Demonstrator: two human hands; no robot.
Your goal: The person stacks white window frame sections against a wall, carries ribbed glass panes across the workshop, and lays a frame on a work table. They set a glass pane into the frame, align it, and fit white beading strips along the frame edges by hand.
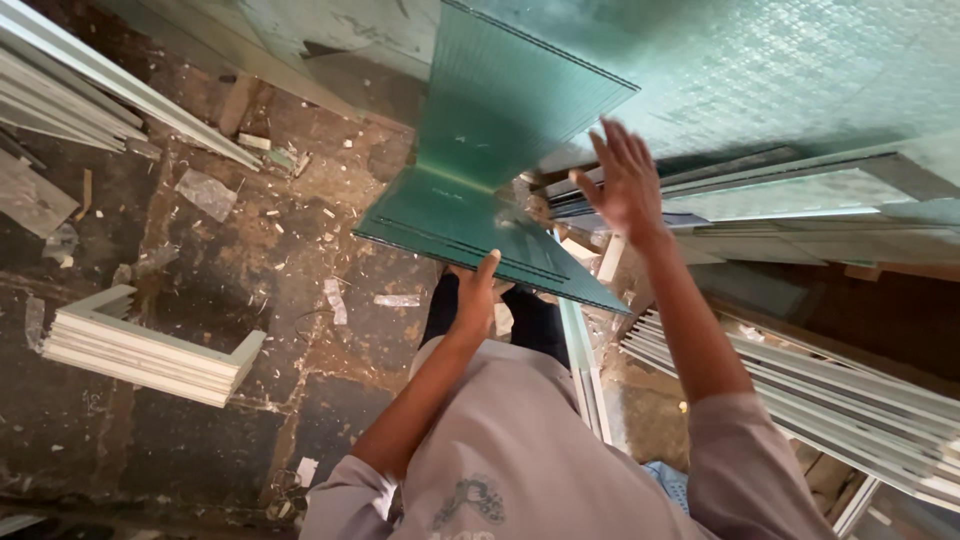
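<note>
Grey sleeves raised: left hand propping green glass pane from below, thumb hooked over. Right hand spread wide, empty, nearing stacked panes. Steady two-handed hold likely needed next.

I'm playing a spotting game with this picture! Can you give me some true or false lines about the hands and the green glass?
1. The left hand holds the near edge of the green glass sheet. True.
2. The right hand grips a hammer. False: it is open, fingers spread, by the glass.
3. White frame pieces lie stacked on the floor. True.
4. The floor is spotless. False: scraps and dirt cover it.
</note>
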